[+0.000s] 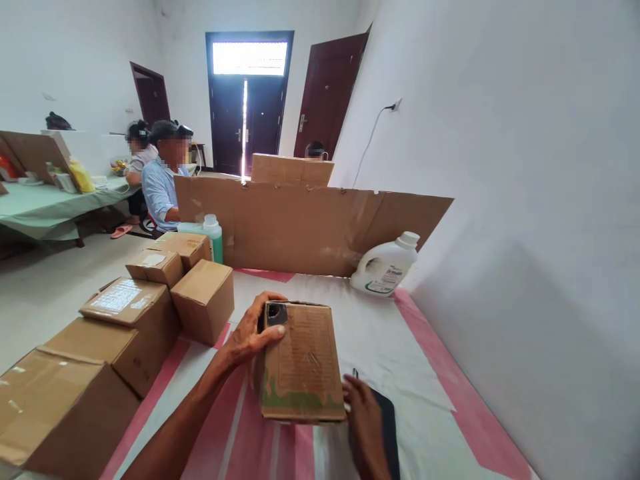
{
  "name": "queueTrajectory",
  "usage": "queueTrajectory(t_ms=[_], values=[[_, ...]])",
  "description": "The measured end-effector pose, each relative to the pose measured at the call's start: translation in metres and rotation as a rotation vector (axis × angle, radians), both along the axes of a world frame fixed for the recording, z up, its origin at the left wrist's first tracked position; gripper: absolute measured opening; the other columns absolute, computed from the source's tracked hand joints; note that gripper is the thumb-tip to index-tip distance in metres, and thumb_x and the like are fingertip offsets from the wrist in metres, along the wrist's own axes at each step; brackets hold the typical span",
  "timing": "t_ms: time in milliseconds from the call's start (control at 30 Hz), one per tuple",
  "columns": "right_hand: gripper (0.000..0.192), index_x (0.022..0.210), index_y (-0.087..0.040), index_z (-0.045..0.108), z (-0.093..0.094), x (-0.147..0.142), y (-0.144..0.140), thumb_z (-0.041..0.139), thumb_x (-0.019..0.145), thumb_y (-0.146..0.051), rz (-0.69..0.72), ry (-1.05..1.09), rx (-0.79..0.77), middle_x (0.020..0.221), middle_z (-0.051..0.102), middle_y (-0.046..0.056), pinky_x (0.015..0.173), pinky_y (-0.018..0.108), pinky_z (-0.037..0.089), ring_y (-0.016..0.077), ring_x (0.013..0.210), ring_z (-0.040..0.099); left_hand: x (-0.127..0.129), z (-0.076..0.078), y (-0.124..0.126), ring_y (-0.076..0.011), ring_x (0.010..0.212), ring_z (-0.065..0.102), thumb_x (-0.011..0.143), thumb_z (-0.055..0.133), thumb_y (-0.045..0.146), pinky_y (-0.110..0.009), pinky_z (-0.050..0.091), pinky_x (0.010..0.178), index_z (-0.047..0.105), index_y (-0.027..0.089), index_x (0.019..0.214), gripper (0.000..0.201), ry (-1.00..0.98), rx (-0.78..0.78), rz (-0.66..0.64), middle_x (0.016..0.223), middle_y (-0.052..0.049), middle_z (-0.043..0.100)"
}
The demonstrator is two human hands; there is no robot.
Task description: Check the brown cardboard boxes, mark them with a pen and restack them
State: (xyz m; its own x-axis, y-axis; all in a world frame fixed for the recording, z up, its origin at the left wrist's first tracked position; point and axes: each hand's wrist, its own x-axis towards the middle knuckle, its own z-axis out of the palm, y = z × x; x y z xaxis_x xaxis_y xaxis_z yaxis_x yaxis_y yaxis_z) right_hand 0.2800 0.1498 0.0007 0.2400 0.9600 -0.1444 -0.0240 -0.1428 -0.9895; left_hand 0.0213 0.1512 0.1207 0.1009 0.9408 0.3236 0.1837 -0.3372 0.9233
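Observation:
A cardboard box (303, 360) with green printing along its near edge is held up, tilted, over the cloth-covered table. My left hand (255, 330) grips its far left corner, thumb on top by a dark patch with a hole in it. Close against the box's lower right edge is my right hand (361, 407), its fingers bent and blurred. A thin dark tip (355, 373) sticks up just above those fingers; I cannot make out whether the hand holds it. Partly hidden behind my right hand lies a flat black object (390, 423) with rounded corners.
Several closed cardboard boxes (203, 293) line the left side. At the back stand a bottle of green liquid (215, 237), a white jug (385, 267) and an upright cardboard panel (295, 227). A white wall (540, 233) bounds the right. Other people (163, 180) sit beyond.

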Motion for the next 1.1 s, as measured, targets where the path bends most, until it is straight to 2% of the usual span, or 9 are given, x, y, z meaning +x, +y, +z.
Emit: queueTrajectory(t_ms=[133, 200, 300, 400, 500, 633, 867, 1000, 1100], values=[[0.051, 0.117, -0.023, 0.063, 0.091, 0.004, 0.015, 0.058, 0.087, -0.063, -0.002, -0.228, 0.321, 0.126, 0.067, 0.01, 0.1, 0.048, 0.051, 0.0296, 0.121, 0.061, 0.016, 0.005, -0.007, -0.0282, 0.106, 0.057, 0.084, 0.063, 0.041, -0.042, 0.045, 0.095, 0.051, 0.023, 0.131, 0.052, 0.073, 0.011, 0.002, 0.115, -0.007, 0.061], [0.056, 0.127, -0.023, 0.059, 0.126, -0.016, 0.016, 0.062, 0.086, -0.06, 0.051, -0.385, 0.462, 0.136, 0.061, 0.012, 0.107, 0.052, 0.045, 0.031, 0.128, 0.055, 0.024, 0.007, -0.01, -0.031, 0.114, 0.056, 0.082, 0.064, 0.037, -0.046, 0.044, 0.1, 0.051, 0.024, 0.132, 0.053, 0.108, 0.051, -0.009, 0.124, -0.009, 0.059], [0.055, 0.122, -0.021, 0.063, 0.15, -0.049, 0.015, 0.072, 0.08, -0.055, 0.121, -0.622, 0.543, 0.128, 0.065, 0.014, 0.106, 0.056, 0.043, 0.0348, 0.123, 0.055, 0.031, 0.009, -0.011, -0.033, 0.127, 0.051, 0.083, 0.063, 0.03, -0.049, 0.04, 0.109, 0.05, 0.025, 0.134, 0.053, 0.151, 0.133, -0.043, 0.136, -0.011, 0.054], [0.035, 0.104, -0.021, 0.069, 0.152, -0.065, 0.011, 0.075, 0.082, -0.048, 0.203, -0.77, 0.516, 0.111, 0.072, 0.011, 0.099, 0.054, 0.046, 0.0348, 0.113, 0.058, 0.032, 0.005, -0.014, -0.0332, 0.133, 0.047, 0.084, 0.062, 0.027, -0.05, 0.036, 0.114, 0.048, 0.026, 0.138, 0.056, 0.139, 0.144, -0.057, 0.14, -0.01, 0.051], [0.024, 0.101, -0.022, 0.07, 0.151, -0.065, 0.006, 0.074, 0.086, -0.041, 0.233, -0.823, 0.52, 0.108, 0.072, 0.008, 0.096, 0.05, 0.047, 0.0326, 0.11, 0.058, 0.031, 0.0, -0.018, -0.0348, 0.141, 0.039, 0.089, 0.058, 0.036, -0.052, 0.03, 0.119, 0.046, 0.027, 0.144, 0.057, 0.079, 0.142, -0.062, 0.147, -0.01, 0.046], [0.024, 0.1, -0.021, 0.07, 0.157, -0.062, 0.0, 0.077, 0.084, -0.038, 0.21, -0.85, 0.465, 0.107, 0.072, 0.008, 0.093, 0.049, 0.048, 0.0325, 0.108, 0.059, 0.038, -0.003, -0.024, -0.033, 0.142, 0.039, 0.096, 0.049, 0.043, -0.049, 0.03, 0.12, 0.044, 0.028, 0.147, 0.054, 0.0, 0.117, -0.021, 0.15, -0.008, 0.046], [0.035, 0.111, -0.022, 0.07, 0.162, -0.058, -0.007, 0.068, 0.093, -0.052, 0.206, -0.783, 0.431, 0.119, 0.07, 0.009, 0.098, 0.05, 0.047, 0.0321, 0.117, 0.056, 0.051, 0.007, -0.018, -0.0272, 0.126, 0.055, 0.099, 0.048, 0.041, -0.038, 0.039, 0.111, 0.064, 0.024, 0.126, 0.036, 0.024, 0.111, 0.131, 0.132, -0.005, 0.064], [0.045, 0.135, -0.019, 0.056, 0.134, -0.033, -0.009, 0.048, 0.103, -0.049, -0.017, -0.583, 0.597, 0.14, 0.058, 0.014, 0.107, 0.044, 0.045, 0.0271, 0.13, 0.051, 0.048, 0.01, -0.008, -0.0256, 0.121, 0.058, 0.098, 0.052, 0.043, -0.033, 0.04, 0.107, 0.067, 0.026, 0.121, 0.032, 0.073, 0.032, 0.15, 0.127, -0.002, 0.067], [0.036, 0.118, -0.018, 0.06, 0.087, -0.006, -0.01, 0.036, 0.107, -0.043, -0.144, -0.617, 0.346, 0.113, 0.069, 0.012, 0.09, 0.038, 0.051, 0.0242, 0.105, 0.065, 0.047, 0.011, -0.003, -0.0228, 0.109, 0.061, 0.096, 0.054, 0.045, -0.029, 0.045, 0.093, 0.069, 0.026, 0.118, 0.032, 0.029, -0.012, 0.186, 0.119, -0.001, 0.069]])
